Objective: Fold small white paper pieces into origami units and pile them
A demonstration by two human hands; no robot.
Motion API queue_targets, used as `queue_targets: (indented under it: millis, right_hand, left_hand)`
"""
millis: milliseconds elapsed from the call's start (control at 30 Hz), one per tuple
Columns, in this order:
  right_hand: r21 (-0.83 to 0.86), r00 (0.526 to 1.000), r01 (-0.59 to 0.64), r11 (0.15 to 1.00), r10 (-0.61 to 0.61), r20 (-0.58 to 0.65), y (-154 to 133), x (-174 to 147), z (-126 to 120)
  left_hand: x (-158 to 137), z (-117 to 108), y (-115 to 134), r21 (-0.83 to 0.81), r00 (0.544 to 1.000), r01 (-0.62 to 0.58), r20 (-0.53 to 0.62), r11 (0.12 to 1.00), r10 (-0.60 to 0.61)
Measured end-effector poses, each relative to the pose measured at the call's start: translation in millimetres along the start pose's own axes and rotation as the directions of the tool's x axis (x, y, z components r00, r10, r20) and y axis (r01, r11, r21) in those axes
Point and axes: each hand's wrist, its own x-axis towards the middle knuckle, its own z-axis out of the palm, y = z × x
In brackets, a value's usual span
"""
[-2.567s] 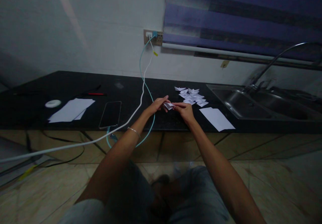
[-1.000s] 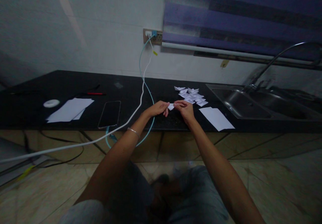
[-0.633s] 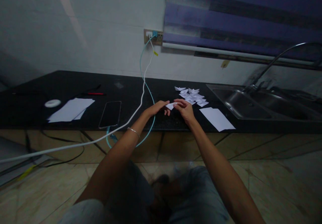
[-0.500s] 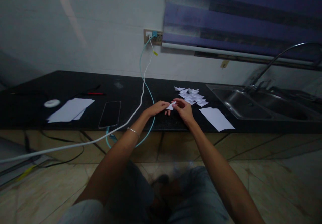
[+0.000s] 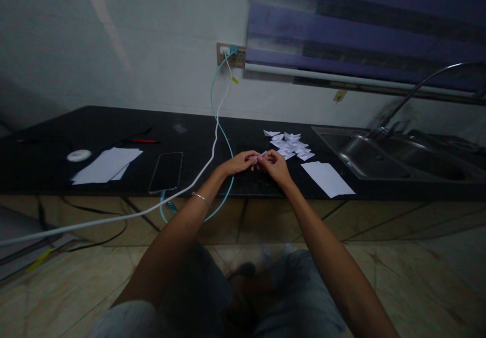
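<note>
Paper [image 5: 263, 154], small and folded, sits between my hands over the front part of the bench [image 5: 132, 120], near the boats [image 5: 287, 145]; only a sliver of it shows, so I cannot tell how its creases lie or whether it touches the bench. My left hand [image 5: 241, 161] pinches one side and my right hand [image 5: 277, 167] pinches the other, thumbs and fingertips drawn close together. So little a piece, I judge, wants a light, even grip from both sides: too hard a squeeze could crumple it, too loose a one could let the layers slip. Best to line up the edges first, then press each crease flat with a thumb. Since the teal cord [image 5: 230, 189] passes by my left wrist, small finger moves seem safer than sweeping ones, and my right forearm should not brush the sheets [image 5: 328, 178].
</note>
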Motion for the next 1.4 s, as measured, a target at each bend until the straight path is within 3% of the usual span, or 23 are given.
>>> queue_targets:
  millis: [200,433,767,933,1100,1400]
  right_hand:
    - [-0.025,0.999,-0.032,0.999,0.032,0.008,1.6,0.2,0.0]
    - [-0.155,0.995,0.063,0.986,-0.075,-0.072,9.1,2.3,-1.7]
    - [-0.226,0.983,0.138,0.964,-0.161,-0.087,4.4,-0.1,-1.4]
    - [-0.246,0.981,0.149,0.958,-0.174,-0.086,2.9,-1.5,-2.7]
    - [-0.194,0.980,0.166,0.967,-0.184,-0.081,4.1,-1.3,-4.6]
    - [-0.224,0.973,0.218,0.950,-0.230,-0.031,0.7,-4.6,-1.6]
  left_hand:
    - [3.0,0.9,-6.7,0.035,0.998,0.009,-0.070,0.999,-0.006]
    - [1.0,2.3,-2.0,0.046,0.995,0.015,-0.103,0.999,-0.010]
    - [0.2,1.7,-8.0,0.039,0.992,0.035,-0.119,0.999,-0.030]
    - [-1.0,-0.5,-5.9,-0.057,0.994,0.040,-0.103,0.998,-0.046]
    - [2.2,-3.1,-0.9,-0.202,0.984,0.114,-0.111,0.973,-0.138]
    - [5.2,-2.9,0.9,-0.228,0.977,0.124,-0.142,0.966,-0.159]
